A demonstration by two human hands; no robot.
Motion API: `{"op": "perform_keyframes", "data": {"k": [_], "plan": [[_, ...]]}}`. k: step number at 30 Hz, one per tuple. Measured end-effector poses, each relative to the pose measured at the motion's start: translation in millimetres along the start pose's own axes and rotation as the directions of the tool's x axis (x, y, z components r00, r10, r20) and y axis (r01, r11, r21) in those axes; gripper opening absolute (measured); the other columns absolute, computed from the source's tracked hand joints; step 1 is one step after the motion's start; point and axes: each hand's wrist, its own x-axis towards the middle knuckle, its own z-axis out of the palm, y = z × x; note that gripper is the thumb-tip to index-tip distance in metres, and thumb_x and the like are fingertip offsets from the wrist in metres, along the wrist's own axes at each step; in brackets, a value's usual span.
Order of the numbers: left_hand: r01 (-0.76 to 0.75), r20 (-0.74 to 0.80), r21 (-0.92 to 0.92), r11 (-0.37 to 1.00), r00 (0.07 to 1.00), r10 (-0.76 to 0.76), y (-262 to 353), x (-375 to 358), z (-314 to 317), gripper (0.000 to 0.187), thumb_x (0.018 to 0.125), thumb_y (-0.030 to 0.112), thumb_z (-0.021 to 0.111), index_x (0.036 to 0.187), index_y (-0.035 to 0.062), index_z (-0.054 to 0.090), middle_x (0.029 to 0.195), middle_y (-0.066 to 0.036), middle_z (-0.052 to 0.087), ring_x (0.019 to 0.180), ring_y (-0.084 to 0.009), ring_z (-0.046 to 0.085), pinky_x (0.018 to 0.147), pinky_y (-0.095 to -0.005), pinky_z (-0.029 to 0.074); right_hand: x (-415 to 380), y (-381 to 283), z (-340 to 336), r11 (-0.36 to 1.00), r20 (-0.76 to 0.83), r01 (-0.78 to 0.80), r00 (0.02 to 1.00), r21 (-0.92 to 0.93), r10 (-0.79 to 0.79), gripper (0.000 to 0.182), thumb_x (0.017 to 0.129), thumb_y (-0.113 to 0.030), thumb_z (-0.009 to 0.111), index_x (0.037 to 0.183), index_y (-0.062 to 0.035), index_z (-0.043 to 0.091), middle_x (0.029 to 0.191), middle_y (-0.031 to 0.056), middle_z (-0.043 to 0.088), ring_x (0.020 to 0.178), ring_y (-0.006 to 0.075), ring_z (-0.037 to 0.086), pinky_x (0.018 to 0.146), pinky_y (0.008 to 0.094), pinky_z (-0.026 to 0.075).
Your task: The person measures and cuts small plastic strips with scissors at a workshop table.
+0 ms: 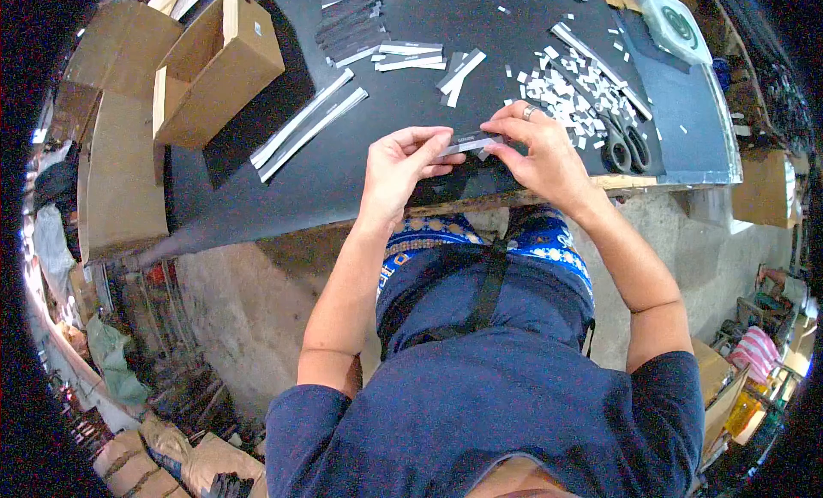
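A short black-and-white label strip (468, 144) with small printing is held between my two hands above the table's near edge. My left hand (399, 168) pinches its left end between thumb and fingers. At the other end, my right hand (538, 151), with a ring on one finger, has its thumb and fingertips closed on the strip. Dark-handled scissors (627, 147) lie to the right of my right hand. Just beyond that hand, many small white cut pieces (557, 91) are scattered. Beyond my left hand lie long uncut strips (309, 125) and crossed shorter strips (461, 75).
The black-topped table (343, 198) spans the view ahead of me. An open cardboard box (225, 69) stands at left, beside more cardboard (120, 172). A layer of dark strips (350, 27) lies at the back. A clear plastic bag (673, 22) sits at far right.
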Motion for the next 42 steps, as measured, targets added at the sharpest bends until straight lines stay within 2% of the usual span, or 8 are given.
{"op": "perform_keyframes", "data": {"k": [3, 5, 8, 23, 31, 36, 40, 42], "plan": [[0.042, 0.015, -0.015, 0.999, 0.999, -0.042, 1.4, -0.3, -1.5, 0.031, 0.095, 0.023, 0.058, 0.107, -0.0049, 0.063, 0.093, -0.013, 0.069, 0.08, -0.0182, 0.07, 0.069, -0.0251, 0.056, -1.5, 0.9, 1.2, 1.0, -0.005, 0.024, 1.0, -0.02, -0.024, 0.022, 0.076, -0.004, 0.068, 0.098, -0.0009, 0.068, 0.095, 0.0147, 0.064, 0.088, 0.0323, 0.063, 0.078, 0.0382, 0.051], [0.07, 0.032, -0.024, 0.997, 0.997, -0.069, 1.9, 0.5, -2.2, 0.044, 0.098, 0.036, 0.051, 0.109, -0.006, 0.061, 0.095, -0.015, 0.068, 0.081, -0.0206, 0.07, 0.07, -0.027, 0.057, -3.0, 2.4, 2.3, 1.0, 0.004, 0.016, 1.0, -0.016, -0.016, 0.022, 0.077, -0.005, 0.068, 0.098, -0.0012, 0.068, 0.095, 0.0143, 0.064, 0.088, 0.0323, 0.063, 0.078, 0.038, 0.051], [0.062, 0.056, -0.035, 0.997, 0.997, -0.06, -0.1, 2.1, -3.8, 0.047, 0.098, 0.039, 0.049, 0.109, -0.0058, 0.061, 0.096, -0.016, 0.068, 0.082, -0.0215, 0.07, 0.07, -0.0276, 0.057, -4.8, 6.0, 3.6, 1.0, 0.016, 0.002, 1.0, -0.005, -0.001, 0.022, 0.077, -0.006, 0.068, 0.099, -0.0015, 0.069, 0.095, 0.0142, 0.064, 0.088, 0.0321, 0.063, 0.078, 0.0379, 0.051], [0.102, 0.114, -0.054, 0.993, 0.989, -0.096, 0.4, 2.1, -10.8, 0.036, 0.098, 0.028, 0.052, 0.114, -0.0032, 0.06, 0.103, -0.015, 0.067, 0.089, -0.0222, 0.07, 0.074, -0.0287, 0.056, -4.5, 4.3, 3.5, 0.997, -0.012, 0.03, 0.999, -0.067, -0.031, 0.021, 0.077, -0.007, 0.07, 0.098, -0.0033, 0.07, 0.092, 0.0123, 0.065, 0.087, 0.0284, 0.062, 0.075, 0.035, 0.048], [0.109, 0.114, -0.044, 0.993, 0.988, -0.103, 2.6, 2.2, -9.5, 0.036, 0.098, 0.028, 0.051, 0.114, -0.0034, 0.06, 0.103, -0.015, 0.068, 0.089, -0.022, 0.069, 0.072, -0.0285, 0.057, -3.8, 7.0, 5.0, 0.999, -0.001, 0.014, 1.0, -0.049, -0.014, 0.016, 0.077, -0.009, 0.069, 0.092, -0.0023, 0.069, 0.088, 0.0114, 0.062, 0.09, 0.0297, 0.059, 0.079, 0.0382, 0.047], [0.112, 0.138, -0.073, 0.991, 0.985, -0.101, -1.8, 5.0, -12.6, 0.036, 0.099, 0.028, 0.05, 0.114, -0.0035, 0.059, 0.103, -0.015, 0.067, 0.089, -0.0221, 0.069, 0.073, -0.0294, 0.057, 2.3, 1.3, 16.7, 0.99, 0.015, 0.138, 0.99, -0.015, -0.138, 0.017, 0.076, -0.007, 0.068, 0.092, -0.0015, 0.069, 0.091, 0.0107, 0.062, 0.09, 0.0295, 0.058, 0.08, 0.0379, 0.047], [0.1, 0.133, -0.078, 0.992, 0.987, -0.089, 0.6, 2.5, -11.4, 0.035, 0.098, 0.027, 0.052, 0.115, -0.0026, 0.06, 0.106, -0.013, 0.067, 0.089, -0.0225, 0.069, 0.072, -0.0301, 0.057, 5.9, 2.0, 26.9, 0.99, -0.026, 0.139, 0.99, 0.0, -0.139, 0.019, 0.076, -0.008, 0.068, 0.093, -0.0012, 0.068, 0.093, 0.0107, 0.061, 0.091, 0.0293, 0.057, 0.08, 0.0376, 0.047], [0.089, 0.123, -0.057, 0.994, 0.989, -0.082, 1.3, 2.1, -11.0, 0.034, 0.098, 0.026, 0.053, 0.115, -0.0022, 0.061, 0.107, -0.012, 0.066, 0.09, -0.0226, 0.069, 0.072, -0.0302, 0.057, 7.8, 0.0, 24.8, 0.995, 0.017, 0.104, 0.994, -0.006, -0.104, 0.02, 0.076, -0.009, 0.069, 0.094, -0.0012, 0.068, 0.093, 0.011, 0.06, 0.093, 0.0288, 0.057, 0.08, 0.0373, 0.048]]}}
